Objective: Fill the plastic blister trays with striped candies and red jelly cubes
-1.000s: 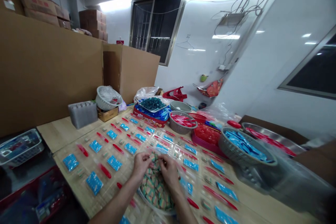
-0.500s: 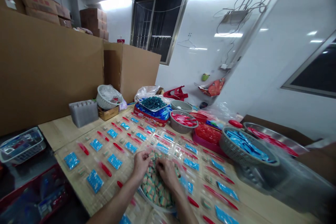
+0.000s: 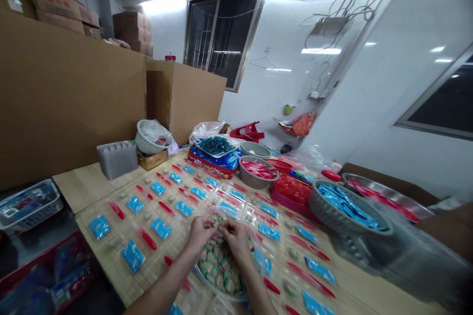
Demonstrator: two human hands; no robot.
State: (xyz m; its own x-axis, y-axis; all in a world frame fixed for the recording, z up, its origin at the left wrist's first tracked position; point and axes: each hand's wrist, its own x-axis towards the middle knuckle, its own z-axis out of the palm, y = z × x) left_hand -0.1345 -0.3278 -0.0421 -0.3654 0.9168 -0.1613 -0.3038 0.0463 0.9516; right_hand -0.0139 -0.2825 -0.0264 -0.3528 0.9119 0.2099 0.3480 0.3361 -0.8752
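Note:
A clear round bowl stands before me, filled with small striped blocks in green and tan. Over its far side, my left hand is closed in a pinch. My right hand is also pinched, its fingertips close to those of the left. Whatever lies between the fingers is too small and covered to name. Around the bowl lie rows of clear plastic trays holding blue printed packets, red pen-like sticks and small blocks.
Behind the trays stand a grey basket of red and white pieces, a red tub and a basket of blue strips. Teal pieces fill a dish at the back. A cardboard partition borders the left.
My right hand has risen a little from the blocks, and its fingertips have come nearer to my left hand. The left hand has shifted only slightly.

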